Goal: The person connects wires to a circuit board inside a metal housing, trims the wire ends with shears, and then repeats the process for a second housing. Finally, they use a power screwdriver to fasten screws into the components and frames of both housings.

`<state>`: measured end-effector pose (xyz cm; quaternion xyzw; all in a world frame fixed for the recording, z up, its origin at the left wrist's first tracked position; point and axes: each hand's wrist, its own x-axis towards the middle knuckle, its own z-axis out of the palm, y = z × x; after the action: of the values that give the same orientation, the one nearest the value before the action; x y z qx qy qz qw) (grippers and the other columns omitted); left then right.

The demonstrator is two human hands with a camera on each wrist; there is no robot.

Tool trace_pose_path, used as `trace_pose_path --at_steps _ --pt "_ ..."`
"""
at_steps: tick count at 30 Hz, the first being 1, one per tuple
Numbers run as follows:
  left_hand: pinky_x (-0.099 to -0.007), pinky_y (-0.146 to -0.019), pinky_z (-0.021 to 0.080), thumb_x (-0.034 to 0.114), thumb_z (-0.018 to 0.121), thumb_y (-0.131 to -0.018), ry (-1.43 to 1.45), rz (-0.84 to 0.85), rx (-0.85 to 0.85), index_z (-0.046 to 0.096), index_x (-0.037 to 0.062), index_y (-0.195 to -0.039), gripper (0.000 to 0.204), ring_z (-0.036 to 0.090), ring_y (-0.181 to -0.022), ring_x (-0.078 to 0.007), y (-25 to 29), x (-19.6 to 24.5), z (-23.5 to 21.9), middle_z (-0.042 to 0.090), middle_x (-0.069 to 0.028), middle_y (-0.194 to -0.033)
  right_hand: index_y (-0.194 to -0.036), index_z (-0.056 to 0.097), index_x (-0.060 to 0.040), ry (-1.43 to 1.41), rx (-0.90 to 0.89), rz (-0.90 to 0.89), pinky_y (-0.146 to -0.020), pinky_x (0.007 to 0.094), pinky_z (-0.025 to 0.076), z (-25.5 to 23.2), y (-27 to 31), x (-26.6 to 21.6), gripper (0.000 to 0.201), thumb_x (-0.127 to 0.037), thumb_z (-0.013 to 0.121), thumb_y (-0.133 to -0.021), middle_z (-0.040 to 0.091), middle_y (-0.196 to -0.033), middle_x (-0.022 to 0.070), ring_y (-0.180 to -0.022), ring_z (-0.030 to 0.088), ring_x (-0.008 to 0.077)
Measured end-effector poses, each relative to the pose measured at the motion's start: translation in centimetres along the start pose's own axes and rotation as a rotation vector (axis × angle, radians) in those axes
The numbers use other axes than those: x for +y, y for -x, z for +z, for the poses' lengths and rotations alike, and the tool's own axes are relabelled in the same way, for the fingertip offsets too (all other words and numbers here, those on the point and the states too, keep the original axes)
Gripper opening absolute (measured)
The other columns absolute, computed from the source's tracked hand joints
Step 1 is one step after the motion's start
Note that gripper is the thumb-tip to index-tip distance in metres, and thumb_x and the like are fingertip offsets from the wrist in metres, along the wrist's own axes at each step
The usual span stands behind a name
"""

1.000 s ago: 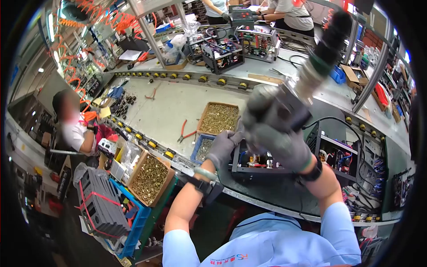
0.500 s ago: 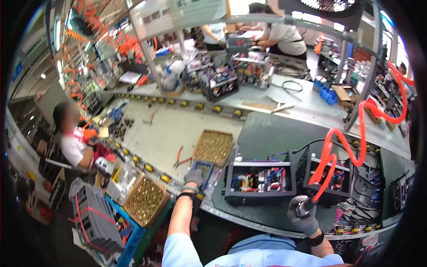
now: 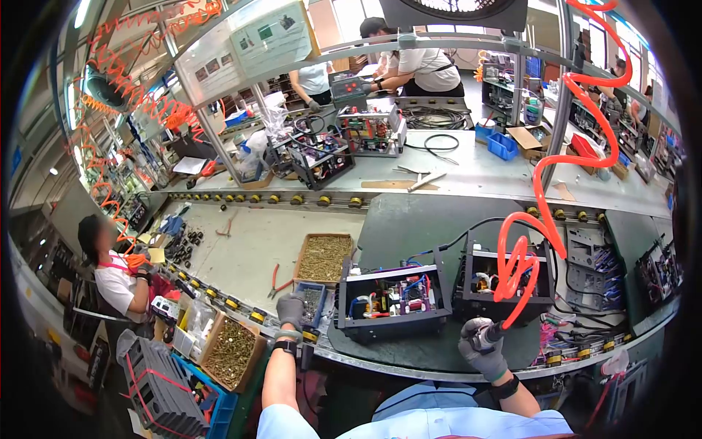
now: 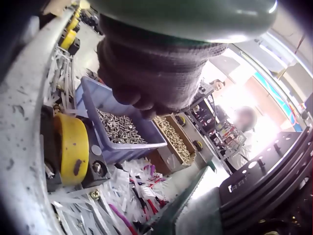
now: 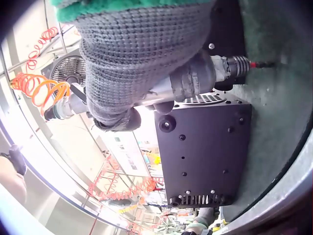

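Observation:
In the head view my gloved left hand [image 3: 291,311] is at the blue bin [image 3: 313,301]. Silver screws [image 4: 120,128] fill this bin in the left wrist view; my bent fingers hang over them, and I cannot tell whether they pinch one. My gloved right hand [image 3: 482,357] grips an air screwdriver [image 5: 193,81] near the bench's front edge. Its bit points down at the dark green mat [image 5: 276,107] in the right wrist view. Between my hands stands an open black metal case [image 3: 393,301] with wired electronics inside. A second such case [image 3: 475,282] stands behind the screwdriver.
An orange coiled air hose [image 3: 545,183] hangs down to the screwdriver. Beyond the blue bin lie a box of brass-coloured screws [image 3: 323,257] and red-handled pliers [image 3: 276,282]. Another screw box [image 3: 232,351] stands at left. A person [image 3: 117,274] sits farther left; others work behind.
The right hand has lowered the screwdriver from over the nearer case to the front edge. My left hand has left that case for the blue bin. The head view has shifted.

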<state>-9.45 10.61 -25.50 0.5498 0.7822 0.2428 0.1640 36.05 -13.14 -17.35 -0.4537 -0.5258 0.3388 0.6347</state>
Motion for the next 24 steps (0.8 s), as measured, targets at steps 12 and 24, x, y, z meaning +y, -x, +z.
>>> trace_pose_path --at_steps 12,24 --pt "-0.0169 -0.051 0.042 0.021 0.06 -0.099 1.523 -0.005 -0.711 0.059 0.0094 -0.114 0.018 0.052 -0.064 -0.0069 19.7 25.3 -9.0 0.067 -0.0093 -0.095 -0.113 0.057 -0.0142 -0.782 -0.047 -0.33 -0.051 0.0326 0.05 1.2 -9.9 -16.2 0.049 -0.017 0.087 -0.074 0.055 -0.088 0.0047 -0.069 0.059 0.0185" --pt "-0.0182 -0.051 0.047 0.02 0.058 -0.099 1.296 0.14 -0.244 0.061 0.0065 -0.1 0.014 0.061 -0.066 -0.0066 11.7 17.9 -9.9 0.064 -0.0031 -0.08 -0.117 0.05 -0.0089 -0.61 0.191 -0.312 -0.055 0.0318 0.05 -4.1 -6.6 -14.0 0.049 -0.02 0.076 -0.077 0.05 -0.087 0.0061 -0.071 0.052 0.016"
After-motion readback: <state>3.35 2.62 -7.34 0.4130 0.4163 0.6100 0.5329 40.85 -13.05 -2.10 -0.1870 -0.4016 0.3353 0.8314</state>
